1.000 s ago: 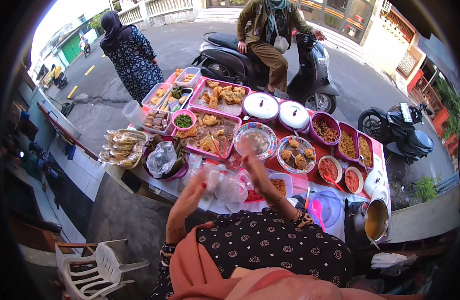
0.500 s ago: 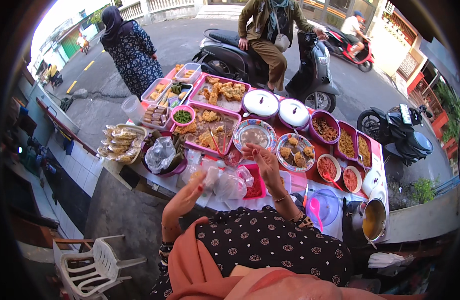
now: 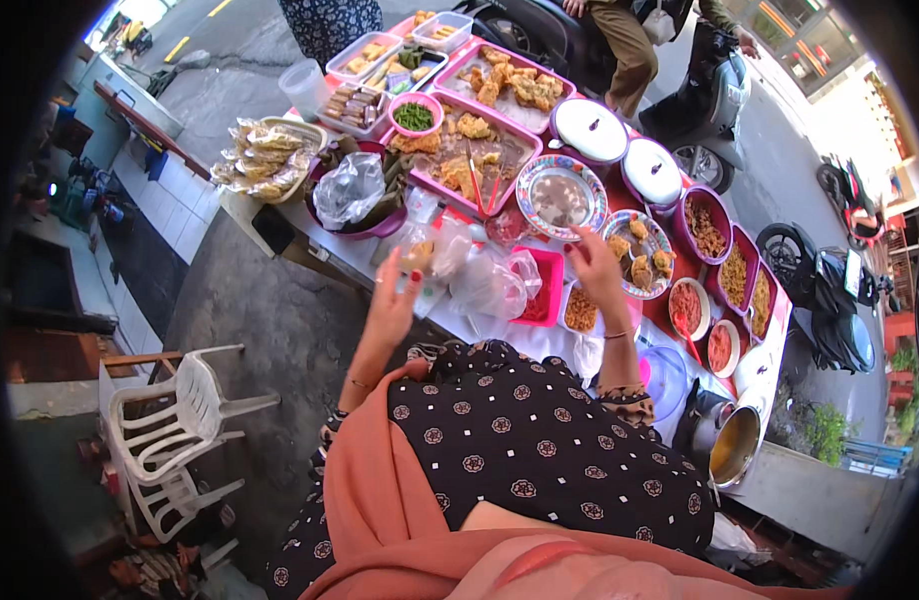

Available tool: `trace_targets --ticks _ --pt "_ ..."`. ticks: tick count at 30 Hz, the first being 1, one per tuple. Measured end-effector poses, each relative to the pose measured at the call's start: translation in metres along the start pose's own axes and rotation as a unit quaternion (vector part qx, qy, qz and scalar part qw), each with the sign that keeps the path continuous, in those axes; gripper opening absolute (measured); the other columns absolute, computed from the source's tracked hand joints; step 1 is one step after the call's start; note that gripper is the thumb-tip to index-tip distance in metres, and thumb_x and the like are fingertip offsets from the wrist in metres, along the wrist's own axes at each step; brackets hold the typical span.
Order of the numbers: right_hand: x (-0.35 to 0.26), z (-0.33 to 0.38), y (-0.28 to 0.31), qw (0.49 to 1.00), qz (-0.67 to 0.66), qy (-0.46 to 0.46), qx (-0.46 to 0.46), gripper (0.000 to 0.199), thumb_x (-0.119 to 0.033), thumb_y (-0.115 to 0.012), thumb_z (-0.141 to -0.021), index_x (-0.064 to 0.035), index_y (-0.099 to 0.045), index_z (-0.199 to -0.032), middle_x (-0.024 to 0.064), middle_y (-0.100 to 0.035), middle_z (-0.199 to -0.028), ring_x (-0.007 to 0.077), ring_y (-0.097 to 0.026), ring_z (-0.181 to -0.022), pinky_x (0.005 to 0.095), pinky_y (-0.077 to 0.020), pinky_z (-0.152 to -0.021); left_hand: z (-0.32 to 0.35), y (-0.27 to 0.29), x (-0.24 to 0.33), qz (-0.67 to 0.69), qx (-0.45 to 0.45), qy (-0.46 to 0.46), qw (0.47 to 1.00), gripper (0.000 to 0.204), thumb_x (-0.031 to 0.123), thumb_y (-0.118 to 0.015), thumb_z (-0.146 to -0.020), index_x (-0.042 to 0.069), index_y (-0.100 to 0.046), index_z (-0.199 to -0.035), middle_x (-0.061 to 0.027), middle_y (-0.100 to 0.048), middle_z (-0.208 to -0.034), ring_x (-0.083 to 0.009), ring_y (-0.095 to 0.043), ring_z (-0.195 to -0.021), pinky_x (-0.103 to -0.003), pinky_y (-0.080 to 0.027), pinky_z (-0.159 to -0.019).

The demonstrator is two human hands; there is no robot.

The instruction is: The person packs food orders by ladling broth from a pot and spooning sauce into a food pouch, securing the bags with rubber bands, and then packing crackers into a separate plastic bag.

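The left hand [image 3: 395, 305] has its fingers [image 3: 412, 278] pinched on a small clear plastic bag of fried food [image 3: 420, 252], raised above the bench [image 3: 330, 245] edge. The right hand [image 3: 597, 272] holds nothing, fingers loosely spread beside the patterned bowl of fried pieces [image 3: 640, 255], above a square pink plastic tray [image 3: 545, 290].

**A street in daylight**

The ground is grey asphalt [image 3: 250, 330] under bright sun. A white plastic chair [image 3: 180, 410] stands at the left, near a tiled ledge [image 3: 175, 205]. Parked scooters [image 3: 830, 290] stand at the right, beside a small green plant [image 3: 828, 432].
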State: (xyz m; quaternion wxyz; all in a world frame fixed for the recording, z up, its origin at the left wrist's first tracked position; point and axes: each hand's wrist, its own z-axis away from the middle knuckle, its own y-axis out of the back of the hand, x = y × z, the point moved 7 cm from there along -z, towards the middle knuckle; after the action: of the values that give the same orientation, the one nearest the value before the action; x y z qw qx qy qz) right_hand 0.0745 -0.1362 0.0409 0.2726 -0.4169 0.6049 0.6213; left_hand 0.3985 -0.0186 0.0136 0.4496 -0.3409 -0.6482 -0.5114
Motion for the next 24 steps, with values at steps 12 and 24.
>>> trace_targets --ticks 12,24 --pt "0.057 0.031 -0.139 0.979 -0.064 -0.03 -0.19 0.039 -0.032 -0.07 -0.074 -0.0059 -0.064 -0.103 0.0114 -0.066 -0.081 0.0274 -0.061 -0.068 0.0349 -0.0475 -0.063 -0.007 -0.12 0.024 -0.141 -0.19 -0.129 0.963 0.048 0.029 -0.078 -0.067 0.004 -0.059 -0.104 -0.0127 -0.059 -0.101 -0.0232 -0.058 -0.089 -0.033 -0.045 -0.075" --pt "0.033 0.088 0.041 0.964 -0.146 -0.055 0.216 0.029 -0.002 -0.058 -0.081 0.0006 -0.058 -0.11 0.0115 -0.061 -0.104 0.0197 -0.06 -0.097 0.0281 -0.0459 -0.085 -0.018 -0.086 -0.041 -0.064 -0.25 -0.024 0.966 0.024 0.006 -0.069 -0.073 0.001 -0.06 -0.094 -0.0053 -0.061 -0.072 -0.0089 -0.055 -0.061 -0.025 -0.044 -0.055"
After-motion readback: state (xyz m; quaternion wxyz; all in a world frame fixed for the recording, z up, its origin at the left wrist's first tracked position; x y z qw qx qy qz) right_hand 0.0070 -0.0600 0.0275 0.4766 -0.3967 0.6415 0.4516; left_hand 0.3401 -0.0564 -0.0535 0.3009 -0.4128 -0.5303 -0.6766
